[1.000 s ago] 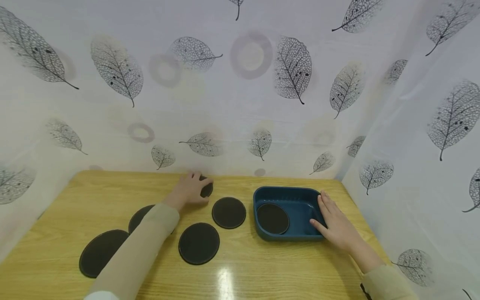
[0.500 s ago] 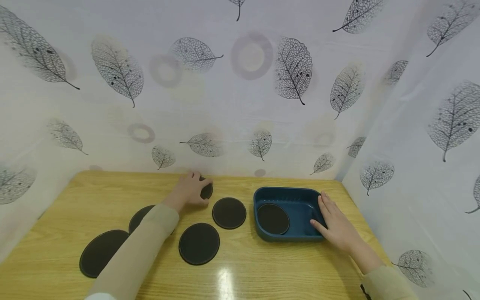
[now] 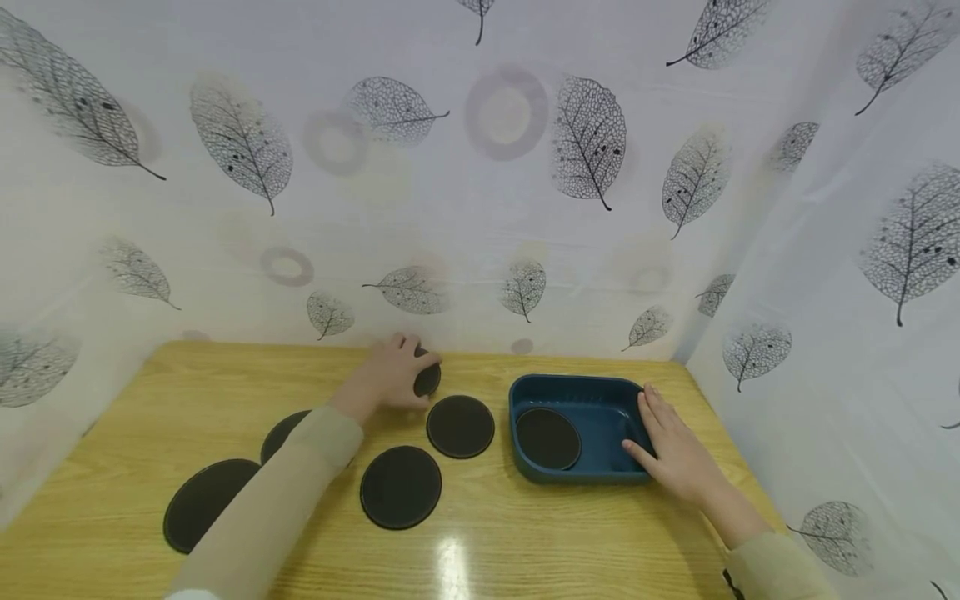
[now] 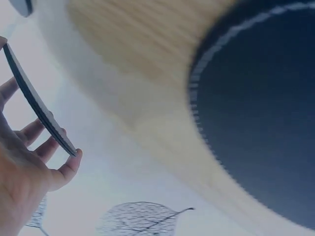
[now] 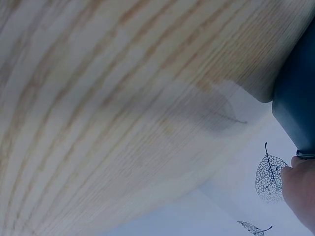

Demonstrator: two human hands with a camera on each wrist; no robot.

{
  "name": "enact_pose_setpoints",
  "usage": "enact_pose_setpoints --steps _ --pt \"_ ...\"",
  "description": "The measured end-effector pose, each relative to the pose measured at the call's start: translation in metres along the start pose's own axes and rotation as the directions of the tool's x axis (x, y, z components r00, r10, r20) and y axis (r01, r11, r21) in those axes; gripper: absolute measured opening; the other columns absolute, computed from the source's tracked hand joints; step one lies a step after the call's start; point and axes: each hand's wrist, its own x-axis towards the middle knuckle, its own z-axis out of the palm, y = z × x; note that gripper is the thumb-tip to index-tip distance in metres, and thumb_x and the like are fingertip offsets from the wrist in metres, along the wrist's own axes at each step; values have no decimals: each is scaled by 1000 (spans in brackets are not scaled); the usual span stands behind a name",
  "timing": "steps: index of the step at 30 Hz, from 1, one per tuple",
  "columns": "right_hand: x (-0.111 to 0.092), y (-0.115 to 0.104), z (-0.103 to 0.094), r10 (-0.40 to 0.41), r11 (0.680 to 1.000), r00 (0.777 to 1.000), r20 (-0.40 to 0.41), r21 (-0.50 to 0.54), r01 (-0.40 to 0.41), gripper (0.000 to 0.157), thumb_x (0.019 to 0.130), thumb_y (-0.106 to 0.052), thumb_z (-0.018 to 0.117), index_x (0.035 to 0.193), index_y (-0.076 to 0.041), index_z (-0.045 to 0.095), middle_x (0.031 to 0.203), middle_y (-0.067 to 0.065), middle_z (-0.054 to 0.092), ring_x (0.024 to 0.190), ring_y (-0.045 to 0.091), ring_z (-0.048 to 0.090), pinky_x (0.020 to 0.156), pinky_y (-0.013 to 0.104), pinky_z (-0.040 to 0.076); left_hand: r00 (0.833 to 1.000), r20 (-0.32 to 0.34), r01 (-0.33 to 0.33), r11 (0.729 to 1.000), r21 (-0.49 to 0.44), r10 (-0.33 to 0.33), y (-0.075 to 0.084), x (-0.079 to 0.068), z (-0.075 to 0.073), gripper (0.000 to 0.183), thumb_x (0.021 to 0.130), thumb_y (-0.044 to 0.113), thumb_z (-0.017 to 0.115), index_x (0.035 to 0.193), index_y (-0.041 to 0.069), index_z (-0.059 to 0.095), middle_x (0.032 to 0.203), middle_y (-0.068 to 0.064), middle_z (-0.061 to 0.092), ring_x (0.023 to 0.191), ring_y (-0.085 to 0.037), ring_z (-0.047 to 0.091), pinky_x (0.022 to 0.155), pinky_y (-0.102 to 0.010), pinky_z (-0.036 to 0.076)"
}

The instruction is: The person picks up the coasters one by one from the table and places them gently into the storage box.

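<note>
With its fingers spread round the edge, my left hand (image 3: 390,375) grips a round black coaster (image 3: 427,379) near the table's back edge. The left wrist view shows this coaster (image 4: 38,103) edge-on and tilted, the fingertips at its rim. My right hand (image 3: 675,450) rests on the right end of a dark blue rectangular box (image 3: 592,478), fingers straight along the rim and thumb over the inside. Another black coaster (image 3: 548,438) lies in the left part of the box. Between the left hand and the box lies a coaster (image 3: 460,427) flat on the table.
Nearer the front is another coaster (image 3: 401,487). Two more, a large coaster (image 3: 206,504) and a coaster (image 3: 282,433) behind it, are partly hidden by the left sleeve (image 3: 281,500). A leaf-patterned curtain (image 3: 465,208) borders the wooden table (image 3: 525,550) behind and at right.
My left hand has shifted slightly to the right with the coaster in its grip. The right hand and the box stay in place.
</note>
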Motion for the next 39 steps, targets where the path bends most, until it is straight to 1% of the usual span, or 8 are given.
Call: enact_pose_setpoints --steps 4,6,12,16,20,25,31,39 --pt "-1 1 1 -18 1000 1000 -13 -2 17 87 107 -43 60 163 13 23 173 33 16 161 50 19 136 37 0 1000 4 -31 999 22 31 12 1 -10 81 83 53 77 156 29 54 152 -23 48 137 -44 47 104 -67 46" --pt "-2 1 1 -21 1000 1000 -16 -1 21 87 107 -42 60 163 13 23 173 33 16 161 50 19 135 35 -2 999 2 -51 998 38 51 19 2 -15 81 83 54 76 156 29 53 152 -22 48 137 -43 47 104 -66 45" --pt "-2 -1 -1 -12 1000 1000 2 0 12 86 107 -41 60 163 13 23 173 33 14 161 50 16 136 40 0 990 -46 -131 990 57 134 42 6 -26 78 85 53 76 156 31 53 152 -21 47 136 -42 47 102 -66 45" --pt "-2 0 -1 -5 1000 1000 16 -11 5 87 108 -43 58 164 12 22 174 32 13 162 49 16 136 41 1 973 -94 -207 977 58 211 61 9 -34 75 84 51 73 154 31 55 149 -21 49 132 -41 48 98 -64 46" --pt "-1 0 -1 -3 1000 1000 20 -15 3 88 107 -45 59 164 12 22 174 32 13 162 49 17 135 50 9 957 -116 -257 963 83 266 80 13 -40 75 83 53 69 154 32 53 149 -18 50 131 -39 49 98 -60 46" --pt "-1 0 -3 1 1000 1000 27 -8 0 88 107 -44 59 164 11 22 174 32 14 162 49 17 134 54 13 950 -115 -283 955 86 292 104 18 -45 76 85 57 70 155 34 50 153 -16 48 134 -37 48 101 -58 45" --pt "-1 0 -3 4 1000 999 35 -15 -4 89 107 -45 59 164 12 22 174 32 14 162 49 17 132 57 16 948 -87 -296 948 118 307 132 27 -41 75 89 59 67 158 39 47 161 -13 39 142 -34 44 104 -53 45" --pt "-3 -2 -5 6 1000 999 32 -2 -6 88 107 -45 59 163 12 23 174 32 14 162 49 17 131 60 18 944 -26 -320 933 165 329 169 36 -39 77 89 66 64 160 44 42 158 -7 45 140 -29 46 110 -53 44"
